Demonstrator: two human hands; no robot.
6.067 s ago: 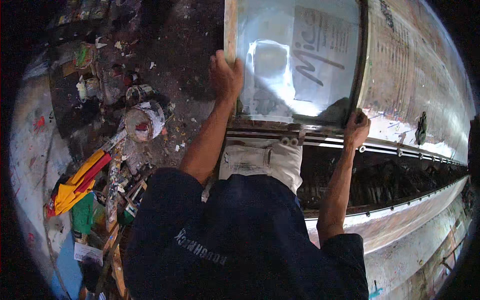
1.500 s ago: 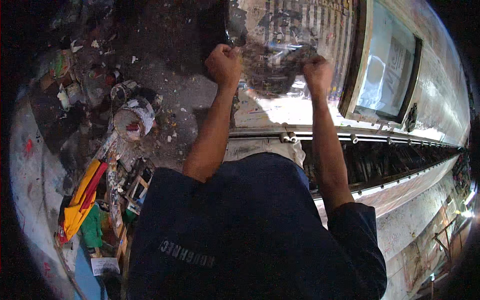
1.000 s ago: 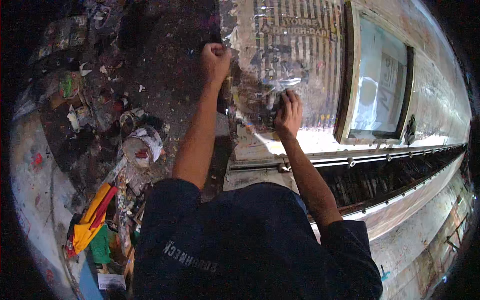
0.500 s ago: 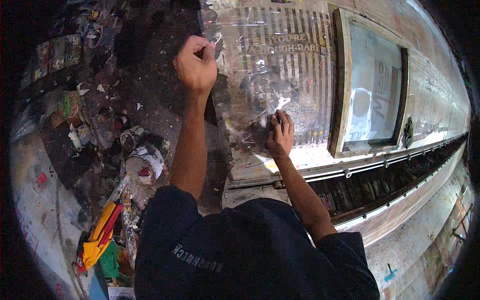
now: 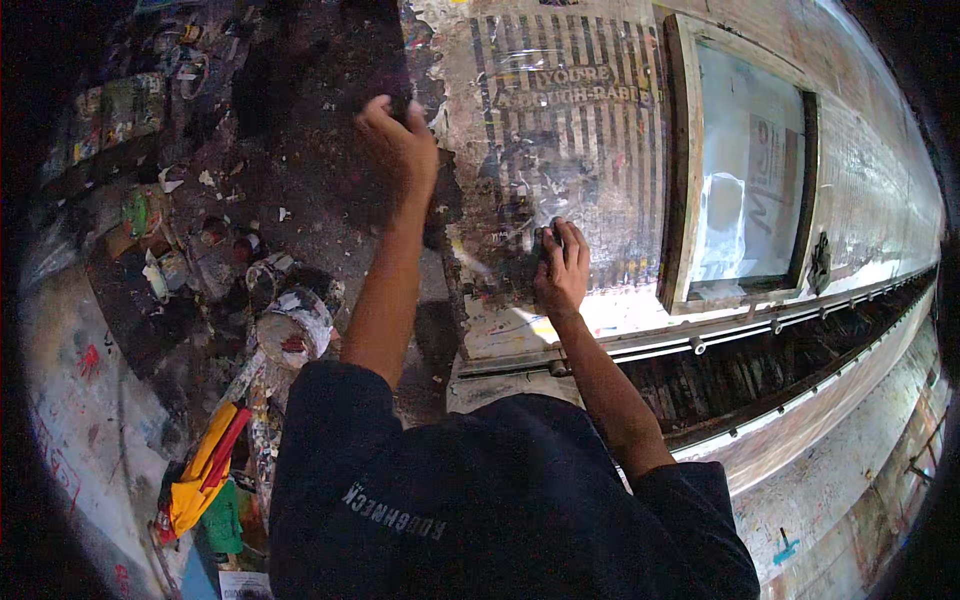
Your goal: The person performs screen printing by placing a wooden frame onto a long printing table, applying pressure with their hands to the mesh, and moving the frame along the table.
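My left hand is raised above the left edge of the long table. Its thumb and forefinger stand apart, and I see nothing held between them. On the tabletop, my right hand has its fingers bent and pressed close together. A small dark thing shows by its thumb, too hidden to name. Just beyond those fingertips lies a crumpled, shiny clear patch that looks like thin plastic film. Dark stripes and faded printed lettering cover the worn, paint-stained surface.
A wooden-framed printing screen lies to the right on the table. A metal rail runs along the near edge. Left on the littered floor stand a paint-crusted bucket and yellow, red and green cloths.
My left hand has parted its pinched fingers and moved slightly nearer me. The glossy streaks between the hands have faded from the tabletop. My right hand has stayed nearly in place.
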